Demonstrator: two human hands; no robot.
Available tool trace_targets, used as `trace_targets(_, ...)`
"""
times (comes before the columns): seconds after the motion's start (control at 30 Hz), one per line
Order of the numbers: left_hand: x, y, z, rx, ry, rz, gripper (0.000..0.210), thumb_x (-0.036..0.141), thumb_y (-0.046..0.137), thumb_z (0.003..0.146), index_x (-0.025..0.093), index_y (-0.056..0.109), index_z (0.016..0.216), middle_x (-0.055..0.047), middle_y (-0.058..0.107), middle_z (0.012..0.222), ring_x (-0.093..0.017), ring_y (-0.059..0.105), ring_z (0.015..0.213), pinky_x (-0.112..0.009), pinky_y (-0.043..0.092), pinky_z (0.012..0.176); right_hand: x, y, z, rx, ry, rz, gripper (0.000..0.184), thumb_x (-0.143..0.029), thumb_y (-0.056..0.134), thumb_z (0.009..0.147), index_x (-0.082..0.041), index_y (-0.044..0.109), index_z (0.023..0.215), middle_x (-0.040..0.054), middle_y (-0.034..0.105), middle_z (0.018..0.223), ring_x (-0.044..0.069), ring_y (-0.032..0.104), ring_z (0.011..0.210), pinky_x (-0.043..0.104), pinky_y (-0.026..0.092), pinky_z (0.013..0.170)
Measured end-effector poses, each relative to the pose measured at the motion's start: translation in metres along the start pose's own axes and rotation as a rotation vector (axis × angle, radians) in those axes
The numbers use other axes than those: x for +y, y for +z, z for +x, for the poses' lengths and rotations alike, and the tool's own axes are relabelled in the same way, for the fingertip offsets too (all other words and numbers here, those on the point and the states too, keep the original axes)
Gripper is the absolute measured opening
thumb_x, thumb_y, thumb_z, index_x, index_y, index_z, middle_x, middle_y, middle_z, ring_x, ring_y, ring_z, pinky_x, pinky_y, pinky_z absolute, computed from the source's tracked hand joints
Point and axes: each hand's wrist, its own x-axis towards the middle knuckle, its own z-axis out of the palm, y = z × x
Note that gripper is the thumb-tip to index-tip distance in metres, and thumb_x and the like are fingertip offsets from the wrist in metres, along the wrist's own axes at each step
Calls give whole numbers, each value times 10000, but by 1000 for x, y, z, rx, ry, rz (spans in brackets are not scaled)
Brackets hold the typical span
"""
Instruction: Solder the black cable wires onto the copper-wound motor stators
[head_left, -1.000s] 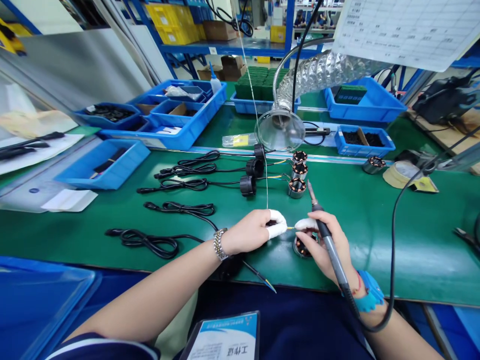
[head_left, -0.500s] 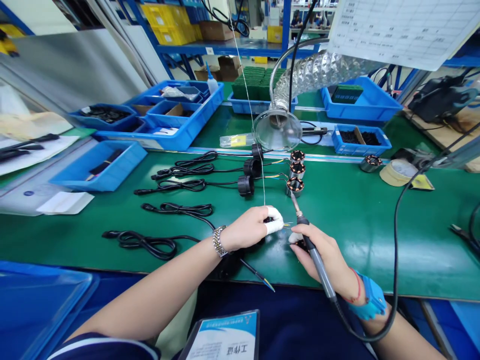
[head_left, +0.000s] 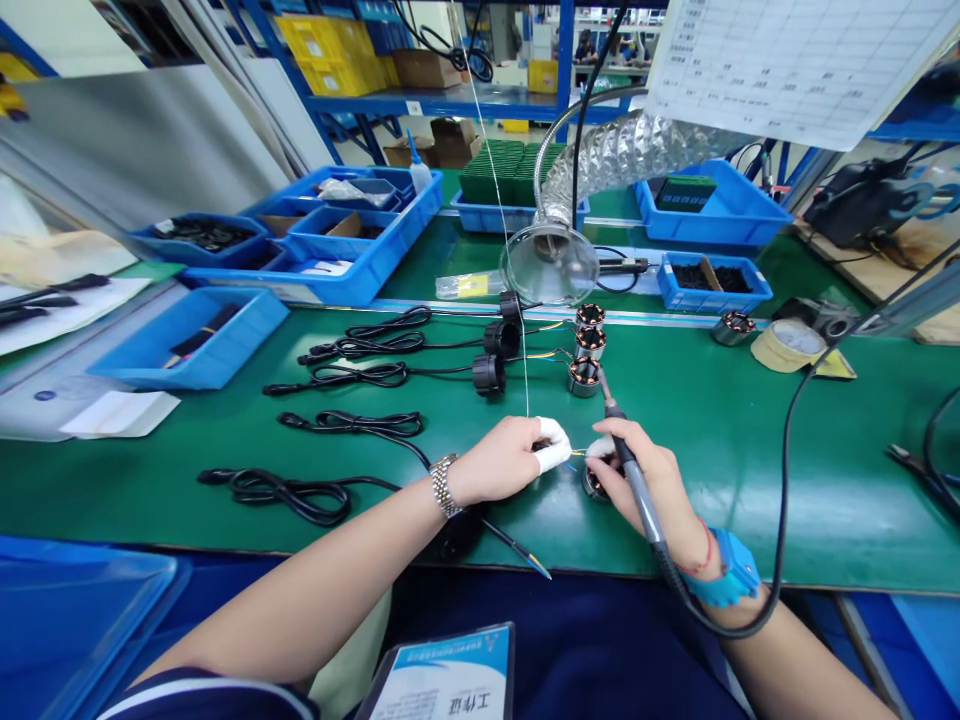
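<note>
A copper-wound ring [head_left: 593, 488] is partly hidden by the right hand [head_left: 666, 490], whose grip is clamped on a soldering iron [head_left: 642, 496]. Just left of the ring, thin wires [head_left: 577, 454] are pinched in the grip of the left hand [head_left: 510, 460].

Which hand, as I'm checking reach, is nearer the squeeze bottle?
Left. The left hand is in front of the squeeze bottle, to its right; the right hand is in front, farther right.
</note>
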Motion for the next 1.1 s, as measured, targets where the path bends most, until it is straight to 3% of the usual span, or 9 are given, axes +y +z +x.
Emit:
trace_targets(0.37,3,0,-2,-10,-17,1,179,258,478,781,135,539,667,25,498,618,-90,410,573,-194,328,554,-4,2,2,-64,22,9,365,-189,537,766,-205,444,1119,4,606,772,103,575,618,217,481,631)
trace_targets(0.47,3,1,-2,-13,-12,13,166,248,482,778,136,552,677,20,519,630,-95,425,583,-195,338,561,-8,-2,1,-41,-50,-46,373,-216,560,767,-209,448,1122,36,605,872,119,588,690,232,487,646)
trace_targets(0.63,1,2,-2,-14,9,15,180,250,469,786,139,566,682,17,530,642,-96,426,586,-188,339,546,-12,2,1,29,-200,-64,259,-148,500,798,-215,471,1046,20,598,801,115,581,680,233,488,631)
trace_targets(0.73,2,3,-3,-10,-6,33,188,251,468,785,138,567,672,14,541,643,-99,438,589,-188,335,537,-10,1,-1,49,-208,-75,268,-161,527,785,-213,481,1044,23,597,811,119,575,689,240,486,637)
trace_targets(0.93,3,5,-3,10,-45,82,162,241,470,775,143,562,684,6,569,674,-111,480,615,-192,349,560,-9,-30,-12,159,-111,-72,203,-211,535,801,-214,553,1003,16,611,770,111,560,615,235,469,605)
trace_targets(1.1,4,6,0,4,-55,130,126,223,465,757,152,541,687,12,554,652,-113,477,602,-197,343,557,-14,-53,-20,150,-128,-5,227,-213,533,791,-224,600,1008,35,620,803,155,549,704,293,447,639)
